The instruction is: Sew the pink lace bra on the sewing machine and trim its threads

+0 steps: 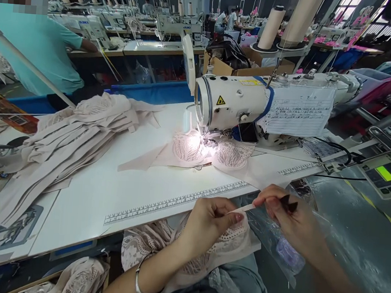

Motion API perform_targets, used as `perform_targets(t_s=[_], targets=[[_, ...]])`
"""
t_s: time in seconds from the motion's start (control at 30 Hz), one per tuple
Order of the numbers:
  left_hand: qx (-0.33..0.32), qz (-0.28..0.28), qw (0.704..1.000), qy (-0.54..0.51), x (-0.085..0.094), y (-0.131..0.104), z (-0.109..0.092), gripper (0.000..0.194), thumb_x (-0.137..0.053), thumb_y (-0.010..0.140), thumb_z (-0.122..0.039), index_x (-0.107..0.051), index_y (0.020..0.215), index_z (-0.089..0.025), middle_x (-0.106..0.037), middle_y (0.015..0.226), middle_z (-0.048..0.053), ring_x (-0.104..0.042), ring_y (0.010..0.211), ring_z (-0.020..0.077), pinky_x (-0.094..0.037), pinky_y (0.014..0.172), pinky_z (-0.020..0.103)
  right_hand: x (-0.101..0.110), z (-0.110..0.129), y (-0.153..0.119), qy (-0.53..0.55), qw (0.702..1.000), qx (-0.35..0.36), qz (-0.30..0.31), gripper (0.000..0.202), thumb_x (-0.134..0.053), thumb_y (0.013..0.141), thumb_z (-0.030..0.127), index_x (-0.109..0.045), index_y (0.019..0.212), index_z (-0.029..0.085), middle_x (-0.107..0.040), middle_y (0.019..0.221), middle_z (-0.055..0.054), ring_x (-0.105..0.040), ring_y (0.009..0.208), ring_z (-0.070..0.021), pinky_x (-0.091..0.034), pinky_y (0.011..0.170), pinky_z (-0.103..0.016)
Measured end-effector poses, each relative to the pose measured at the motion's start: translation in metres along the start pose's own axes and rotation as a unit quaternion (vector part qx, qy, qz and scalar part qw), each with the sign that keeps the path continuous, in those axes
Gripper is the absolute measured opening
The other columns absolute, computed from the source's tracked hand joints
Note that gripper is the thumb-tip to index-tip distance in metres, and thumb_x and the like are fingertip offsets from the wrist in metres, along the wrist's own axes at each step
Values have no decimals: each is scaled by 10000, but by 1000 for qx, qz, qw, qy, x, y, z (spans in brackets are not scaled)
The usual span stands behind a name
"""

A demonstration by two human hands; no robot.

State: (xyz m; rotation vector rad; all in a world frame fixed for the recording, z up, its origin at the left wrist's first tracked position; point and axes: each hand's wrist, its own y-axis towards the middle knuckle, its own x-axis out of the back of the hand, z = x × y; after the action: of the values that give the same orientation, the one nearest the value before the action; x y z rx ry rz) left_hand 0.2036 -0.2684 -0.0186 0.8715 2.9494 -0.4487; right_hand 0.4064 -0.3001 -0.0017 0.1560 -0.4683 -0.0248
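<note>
Though near left hand (206,222), ruler (177,202) between it and sewing machine (235,100).

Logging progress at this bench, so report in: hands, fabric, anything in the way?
Left hand pinching lace piece. Right hand gripping narrow strip, dark pointed item too. Strip straight between hands. Second lace piece under sewing machine.

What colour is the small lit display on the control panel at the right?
The lit display is bright yellow-green, best seen in the head view.
</note>
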Motion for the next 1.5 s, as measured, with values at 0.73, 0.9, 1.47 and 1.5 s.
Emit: perform_targets(t_s=[0.73,0.9,1.47,1.5], targets=[[-20,8,1000,0,3,4,4,344,-669,815,-468,-704,757,-131,-459,566,-18,-329,482,66,-287,414,179,-18,-6,-2,66,984,-56,155,308,-495,993,533,-549,922,238,-465,630,53,-378,524,-109,-258,492,-246],[-20,7,1000,2,4,2,4,323,-662,820,-444,-693,745,-131,-455,556,-22,-328,471,65,-283,414,184,-24,-9,-1,90,983,-64,144,311,-531,967,552,-559,937,244,-481,647,48,-403,524,-113,-294,496,-243],[-8,-11,999,-46,-1,2,7,504,-730,756,-639,-552,875,-183,-469,515,-86,-261,425,41,-243,405,162,-24,-16,-3,95,986,-68,115,423,-492,949,626,-562,864,217,-459,722,18,-404,618,-129,-375,552,-256],[-14,-11,998,-53,-1,2,7,510,-736,752,-639,-526,873,-189,-463,510,-95,-255,429,39,-235,409,156,-25,-15,-3,76,988,-69,114,371,-511,957,571,-560,852,218,-458,737,16,-402,627,-129,-378,559,-255]])
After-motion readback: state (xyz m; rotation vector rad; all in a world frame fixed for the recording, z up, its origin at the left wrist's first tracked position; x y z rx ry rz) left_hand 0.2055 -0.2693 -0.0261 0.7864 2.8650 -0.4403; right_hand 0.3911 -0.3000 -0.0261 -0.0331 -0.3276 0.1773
